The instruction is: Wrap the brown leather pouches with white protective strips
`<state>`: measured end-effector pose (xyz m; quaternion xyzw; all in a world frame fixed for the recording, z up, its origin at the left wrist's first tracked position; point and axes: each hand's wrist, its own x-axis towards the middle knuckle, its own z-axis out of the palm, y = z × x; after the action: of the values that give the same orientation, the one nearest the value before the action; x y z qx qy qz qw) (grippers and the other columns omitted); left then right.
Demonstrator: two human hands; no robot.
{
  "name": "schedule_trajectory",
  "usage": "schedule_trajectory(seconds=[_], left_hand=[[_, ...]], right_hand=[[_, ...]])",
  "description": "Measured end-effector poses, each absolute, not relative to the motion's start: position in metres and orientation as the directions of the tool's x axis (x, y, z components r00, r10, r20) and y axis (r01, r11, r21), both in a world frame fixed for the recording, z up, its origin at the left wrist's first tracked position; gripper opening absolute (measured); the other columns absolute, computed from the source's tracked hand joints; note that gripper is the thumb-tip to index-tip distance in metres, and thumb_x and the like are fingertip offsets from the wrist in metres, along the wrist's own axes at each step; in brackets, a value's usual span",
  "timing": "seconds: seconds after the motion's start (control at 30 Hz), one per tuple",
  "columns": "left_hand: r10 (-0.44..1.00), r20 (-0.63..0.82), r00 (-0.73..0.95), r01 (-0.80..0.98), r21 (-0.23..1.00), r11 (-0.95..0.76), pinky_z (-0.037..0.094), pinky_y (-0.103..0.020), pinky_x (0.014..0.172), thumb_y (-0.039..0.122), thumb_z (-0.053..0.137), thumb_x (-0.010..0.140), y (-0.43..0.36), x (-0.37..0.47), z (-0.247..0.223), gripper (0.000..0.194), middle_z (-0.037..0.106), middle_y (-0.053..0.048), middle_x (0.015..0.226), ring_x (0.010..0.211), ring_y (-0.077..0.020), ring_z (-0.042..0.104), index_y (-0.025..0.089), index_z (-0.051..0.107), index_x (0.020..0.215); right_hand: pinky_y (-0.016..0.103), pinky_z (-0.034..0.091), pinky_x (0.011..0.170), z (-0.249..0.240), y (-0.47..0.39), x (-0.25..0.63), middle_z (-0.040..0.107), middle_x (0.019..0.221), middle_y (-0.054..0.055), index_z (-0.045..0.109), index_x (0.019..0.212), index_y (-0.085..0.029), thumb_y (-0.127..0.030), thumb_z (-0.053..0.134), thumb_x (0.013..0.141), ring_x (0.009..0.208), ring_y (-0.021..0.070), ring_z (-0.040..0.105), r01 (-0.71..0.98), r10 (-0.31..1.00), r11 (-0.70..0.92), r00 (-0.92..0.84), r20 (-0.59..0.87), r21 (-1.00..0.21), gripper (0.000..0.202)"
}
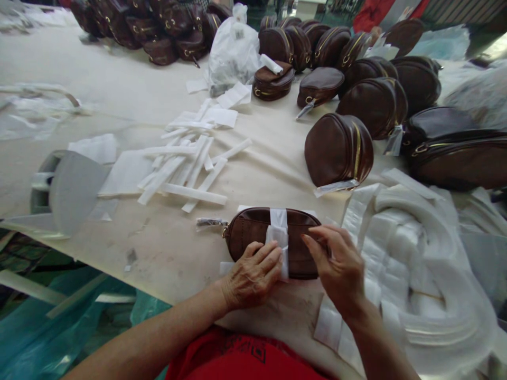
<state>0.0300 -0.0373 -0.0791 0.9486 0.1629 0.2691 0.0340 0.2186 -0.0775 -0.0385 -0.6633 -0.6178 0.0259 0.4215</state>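
A dark brown oval bag (245, 232) lies on the table close in front of me, with a white strip (279, 219) wrapped across its middle. From its left end sticks out a zipper pull in clear wrapping (211, 222). My left hand (253, 274) rests on the bag's front with fingers spread a little, fingertips pressing on the white strip. Over the bag's right end is my right hand (336, 258), thumb and forefinger apart and nothing visible between them.
White strips (190, 169) are piled at centre left, beside a tape dispenser (65, 192). Round brown bags (336, 148) stand at the back right. A coil of white wrapping (396, 253) lies at right. At the top, a person's red sleeve (368, 16) shows.
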Motion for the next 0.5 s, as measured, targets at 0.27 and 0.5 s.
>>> schedule_trajectory(seconds=[0.27,0.5], left_hand=[[0.357,0.506,0.785,0.272,0.235,-0.933,0.037,-0.042,0.094,0.017,0.047,0.090,-0.038,0.031,-0.079,0.025,0.063,-0.016,0.114,0.114,-0.0294,0.055,0.005,0.058,0.109],[0.339,0.562,0.755,0.284,0.185,-0.941,0.042,-0.042,0.088,0.021,0.052,0.088,-0.035,0.033,-0.085,0.029,0.064,-0.014,0.115,0.103,-0.0287,0.062,0.014,0.057,0.116]], right_hand=[[0.041,0.045,0.081,-0.033,-0.209,0.346,0.064,0.083,0.009,0.065,0.083,-0.020,-0.043,0.056,0.086,0.084,0.0248,0.059,0.808,0.550,-0.514,0.567,0.612,-0.287,0.025],[0.045,0.040,0.082,-0.045,-0.304,0.412,0.064,0.084,0.015,0.064,0.074,-0.017,-0.068,0.046,0.072,0.087,0.0302,0.054,0.367,0.200,-0.832,0.898,0.391,-0.415,0.054]])
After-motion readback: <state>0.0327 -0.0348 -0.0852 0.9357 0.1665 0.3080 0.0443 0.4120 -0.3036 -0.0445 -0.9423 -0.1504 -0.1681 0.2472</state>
